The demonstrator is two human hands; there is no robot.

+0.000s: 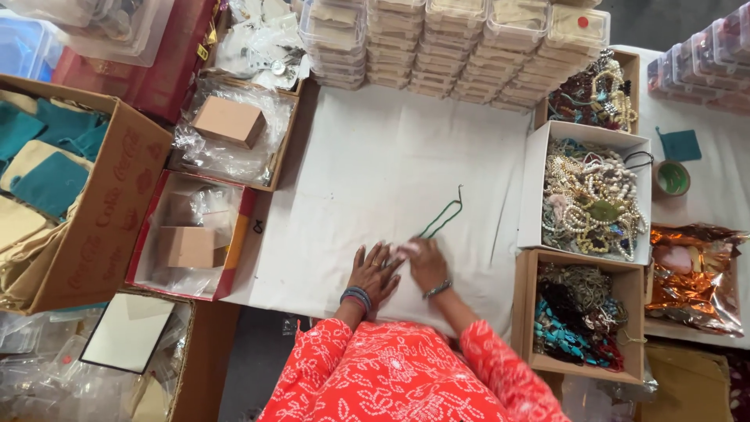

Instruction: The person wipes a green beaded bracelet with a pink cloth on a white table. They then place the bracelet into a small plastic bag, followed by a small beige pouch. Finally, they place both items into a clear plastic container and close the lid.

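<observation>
A thin green beaded necklace (442, 219) lies on the white cloth-covered table (367, 172), stretching up and right from my hands. My left hand (373, 272) rests flat on the cloth with fingers spread, blue bangles on the wrist. My right hand (426, 262) sits beside it, fingers curled over the near end of the necklace and something small and pale; a metal bracelet is on that wrist. The two hands touch at the fingertips. My orange patterned sleeves fill the bottom of the view.
Boxes of mixed bead jewellery (587, 195) line the right side. Stacks of clear plastic cases (453, 47) stand along the far edge. At left are trays holding small brown boxes (228, 121) and a carton of teal and cream pouches (55, 180).
</observation>
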